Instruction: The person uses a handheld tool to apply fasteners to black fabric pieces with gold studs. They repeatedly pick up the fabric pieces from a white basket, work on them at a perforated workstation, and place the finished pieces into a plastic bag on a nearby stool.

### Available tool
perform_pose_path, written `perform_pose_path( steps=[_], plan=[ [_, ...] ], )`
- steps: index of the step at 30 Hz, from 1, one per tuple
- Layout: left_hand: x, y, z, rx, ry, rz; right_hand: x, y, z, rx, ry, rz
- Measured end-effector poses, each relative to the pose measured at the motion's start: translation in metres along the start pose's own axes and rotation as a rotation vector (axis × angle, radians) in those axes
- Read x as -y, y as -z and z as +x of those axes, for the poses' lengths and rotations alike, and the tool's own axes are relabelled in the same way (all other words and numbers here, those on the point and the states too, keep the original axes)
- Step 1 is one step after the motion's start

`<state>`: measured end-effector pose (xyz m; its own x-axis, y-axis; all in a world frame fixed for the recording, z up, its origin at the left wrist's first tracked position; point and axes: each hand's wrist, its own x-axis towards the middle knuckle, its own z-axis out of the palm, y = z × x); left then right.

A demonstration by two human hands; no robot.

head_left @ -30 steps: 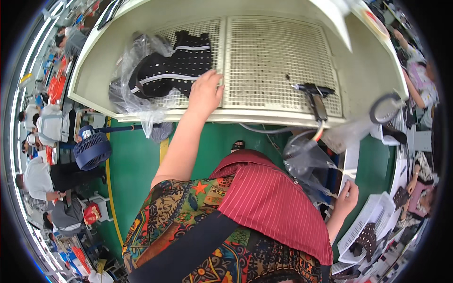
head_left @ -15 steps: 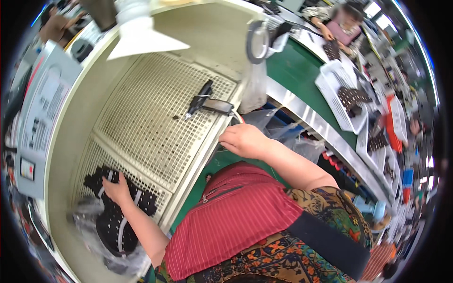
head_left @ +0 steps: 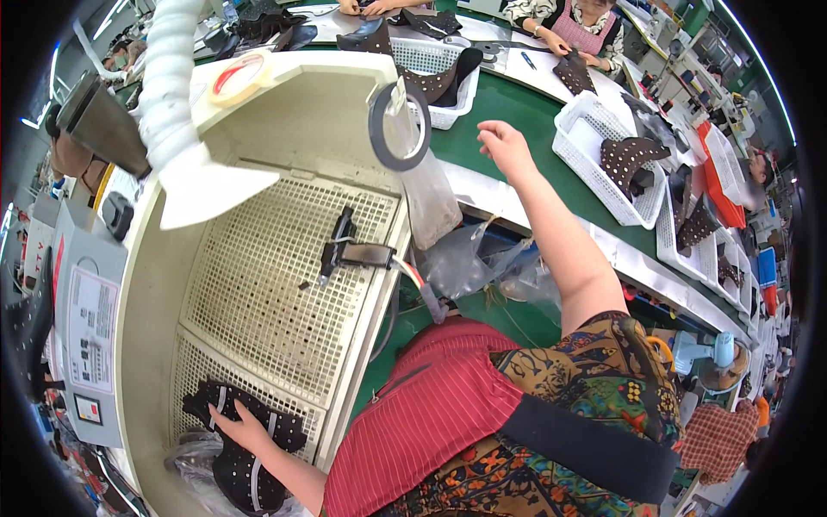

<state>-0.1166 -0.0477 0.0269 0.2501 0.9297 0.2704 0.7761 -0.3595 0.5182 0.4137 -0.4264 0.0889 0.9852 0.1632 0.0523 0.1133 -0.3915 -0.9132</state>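
My left hand (head_left: 244, 429) lies with fingers spread on a black studded shoe upper (head_left: 250, 470) marked with pale strips. That piece rests partly on clear plastic at the near left of the cream slotted work tray (head_left: 258, 293). Reaching forward over the green conveyor belt (head_left: 534, 108), my right hand (head_left: 506, 148) has loosely bent fingers, slightly apart, with nothing visible in them. It is in the air between two white baskets. A black hand tool (head_left: 339, 246) with a cable sits on the slotted tray, touched by neither hand.
White baskets (head_left: 594, 185) hold dark dotted shoe pieces; another white basket (head_left: 431, 65) stands at the far side. A white duct nozzle (head_left: 194, 185) hangs over the tray. Tape roll (head_left: 400, 125) hangs on the tray's rim. Co-workers' hands (head_left: 560, 47) work across the belt.
My right hand has moved from the tray's right edge forward and right, over the belt. My left hand remains on the shoe upper. The view has shifted, showing more of the far side.
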Motion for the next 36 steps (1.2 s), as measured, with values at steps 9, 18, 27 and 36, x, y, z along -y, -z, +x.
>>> perform_pose_path(
  steps=[9,18,27,36],
  plan=[
    [-0.078,0.034,-0.081,-0.031,0.064,0.262,-0.043,-0.039,0.211,-0.054,-0.261,-0.057],
    [-0.17,0.044,-0.112,-0.034,0.083,0.284,-0.072,-0.075,0.294,0.115,-0.346,-0.076],
    [-0.25,0.026,-0.075,-0.037,-0.275,0.169,0.039,0.007,0.204,-0.167,0.282,0.506],
    [-0.376,0.015,-0.058,0.437,-0.858,-0.627,0.133,0.146,-0.012,-0.144,0.59,0.618]
  ],
)
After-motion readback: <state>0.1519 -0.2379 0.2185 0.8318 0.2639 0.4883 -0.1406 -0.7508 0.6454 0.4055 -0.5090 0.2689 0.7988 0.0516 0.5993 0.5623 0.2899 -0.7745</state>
